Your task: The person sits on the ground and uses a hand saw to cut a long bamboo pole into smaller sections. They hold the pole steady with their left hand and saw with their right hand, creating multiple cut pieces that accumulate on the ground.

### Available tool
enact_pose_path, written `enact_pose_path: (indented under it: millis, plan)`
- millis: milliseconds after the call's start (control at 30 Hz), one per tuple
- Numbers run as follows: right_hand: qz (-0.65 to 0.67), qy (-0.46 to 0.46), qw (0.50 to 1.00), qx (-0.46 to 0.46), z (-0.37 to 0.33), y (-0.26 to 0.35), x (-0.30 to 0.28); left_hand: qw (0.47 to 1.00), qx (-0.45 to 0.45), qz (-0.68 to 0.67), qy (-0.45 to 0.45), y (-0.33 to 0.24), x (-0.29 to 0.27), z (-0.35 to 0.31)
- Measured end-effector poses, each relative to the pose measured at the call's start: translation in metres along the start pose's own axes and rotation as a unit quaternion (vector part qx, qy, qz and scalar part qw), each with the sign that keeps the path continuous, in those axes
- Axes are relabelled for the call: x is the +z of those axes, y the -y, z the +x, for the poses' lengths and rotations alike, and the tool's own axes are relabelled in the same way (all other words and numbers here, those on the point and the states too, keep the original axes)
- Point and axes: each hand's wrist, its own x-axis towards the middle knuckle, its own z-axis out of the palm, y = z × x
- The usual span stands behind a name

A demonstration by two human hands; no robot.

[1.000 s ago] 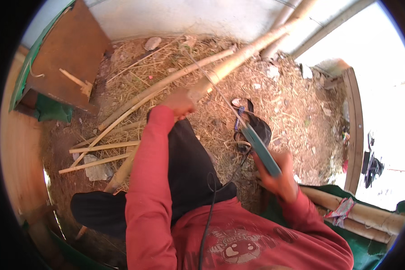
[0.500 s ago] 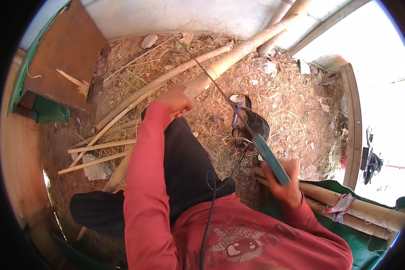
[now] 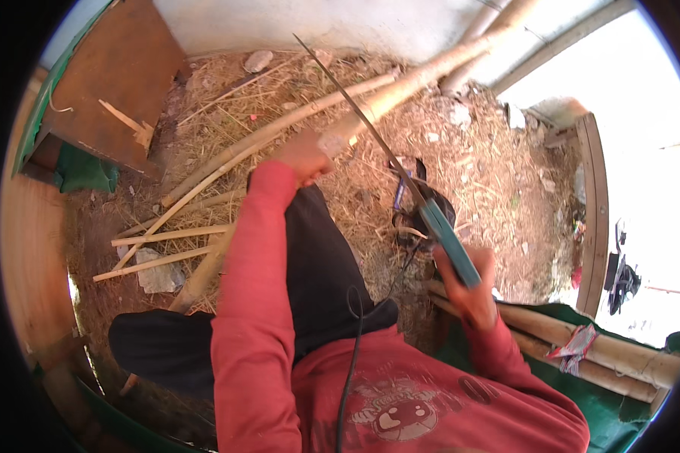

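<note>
My right hand (image 3: 476, 283) is wrapped round the teal handle of a handsaw (image 3: 452, 245). The long, thin blade is seen nearly edge-on and slants up to the left. It crosses a thick bamboo pole (image 3: 423, 74) just beyond my left hand (image 3: 307, 157). That hand is closed round the pole, its fingers curled under on the near side. The pole runs from the upper right, under my hand and dark-trousered leg, toward the lower left. Whether the teeth are cutting into it cannot be made out.
Thinner bamboo poles (image 3: 279, 124) and split strips (image 3: 170, 260) lie on the straw-covered ground at left, near a stone (image 3: 159, 273). A black bag (image 3: 431, 208) sits beyond the saw handle. Tied bamboo poles (image 3: 604, 351) are at lower right; a brown wooden cabinet (image 3: 117, 90) stands upper left.
My right hand has pushed the handsaw forward, away from my body, and its tip now reaches farther past the pole. My left hand keeps its grip on the bamboo.
</note>
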Motion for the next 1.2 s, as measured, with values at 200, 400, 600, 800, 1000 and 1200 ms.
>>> enact_pose_path:
  millis: [200,400,600,800,1000,1200]
  plan:
    - [0.0,0.019,1.0,-0.001,-0.032,-0.011,-0.006,1.0,-0.006,-0.005,0.0,-0.014,0.005,-0.01]
    - [0.009,-0.006,1.0,-0.006,0.014,-0.015,0.002,0.998,0.005,-0.047,0.049,0.005,-0.004,0.003]
    - [0.025,0.023,0.999,0.004,-0.035,-0.004,-0.033,0.999,-0.01,0.004,0.046,-0.004,-0.003,0.005]
    - [-0.052,-0.014,0.991,-0.126,0.02,-0.025,0.017,0.996,-0.006,-0.056,0.062,0.005,-0.006,0.009]
    - [-0.008,0.0,1.0,-0.022,-0.045,-0.007,-0.019,0.998,-0.01,-0.02,0.061,0.004,-0.007,0.012]
    - [-0.068,0.029,0.993,-0.088,0.005,-0.042,0.003,0.997,0.008,-0.034,0.063,0.013,-0.01,0.017]
